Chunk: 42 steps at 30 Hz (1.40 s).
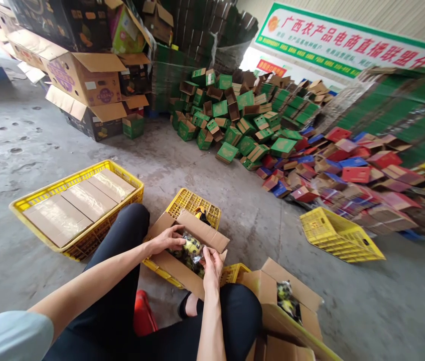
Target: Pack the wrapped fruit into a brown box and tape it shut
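I sit with an open cardboard box (182, 271) resting on a yellow crate (193, 203) between my knees. Both hands hold a clear plastic bag of yellow-and-dark fruit (192, 246) over the box. My left hand (167, 239) grips the bag's left side with curled fingers. My right hand (210, 265) pinches its right end. More bagged fruit lies in the box beneath. A second open cardboard box (295, 301) with bagged fruit stands by my right knee.
A yellow crate (79, 205) with sealed cartons sits to my left; a tipped yellow crate (340, 235) lies to the right. Heaps of small green (235, 120) and red-blue boxes (347, 170) cover the floor ahead. Large cartons (88, 75) are stacked far left.
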Tool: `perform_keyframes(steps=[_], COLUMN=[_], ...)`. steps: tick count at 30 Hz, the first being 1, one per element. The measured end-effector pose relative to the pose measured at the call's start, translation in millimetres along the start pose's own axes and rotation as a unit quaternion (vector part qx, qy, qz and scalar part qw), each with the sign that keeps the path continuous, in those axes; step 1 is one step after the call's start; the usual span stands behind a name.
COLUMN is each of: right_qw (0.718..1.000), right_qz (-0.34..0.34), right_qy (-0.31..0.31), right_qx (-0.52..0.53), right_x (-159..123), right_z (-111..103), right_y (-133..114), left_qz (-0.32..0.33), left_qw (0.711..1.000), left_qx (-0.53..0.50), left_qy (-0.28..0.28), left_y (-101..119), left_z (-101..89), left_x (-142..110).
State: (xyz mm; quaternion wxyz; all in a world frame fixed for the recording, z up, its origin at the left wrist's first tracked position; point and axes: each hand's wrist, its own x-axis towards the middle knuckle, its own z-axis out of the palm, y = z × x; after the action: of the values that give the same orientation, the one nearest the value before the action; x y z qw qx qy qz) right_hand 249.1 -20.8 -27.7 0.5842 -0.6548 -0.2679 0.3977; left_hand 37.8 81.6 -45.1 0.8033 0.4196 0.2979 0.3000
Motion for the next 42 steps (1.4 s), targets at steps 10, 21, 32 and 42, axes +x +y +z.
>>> perform_keyframes(steps=[10,21,32,42], right_qw=[0.999,0.999,0.998,0.998], right_qz=[0.015,0.014,0.019,0.006], right_qy=[-0.011,-0.011,-0.009,-0.054], right_qx=[0.029,0.033,0.053,-0.014], right_x=[-6,0,3,4], right_z=[2,-1,-1,0], right_y=[-6,0,5,3], left_qz=[-0.020,-0.035,-0.023,-0.037], left_qw=[0.999,0.997,0.998,0.999], left_qx=[-0.030,-0.070,-0.059,-0.012], left_qy=[-0.014,0.008,-0.003,0.019], left_y=[2,1,-1,3], left_z=[-0.1,0.4,-0.5,-0.8], left_x=[-1,1,2,1])
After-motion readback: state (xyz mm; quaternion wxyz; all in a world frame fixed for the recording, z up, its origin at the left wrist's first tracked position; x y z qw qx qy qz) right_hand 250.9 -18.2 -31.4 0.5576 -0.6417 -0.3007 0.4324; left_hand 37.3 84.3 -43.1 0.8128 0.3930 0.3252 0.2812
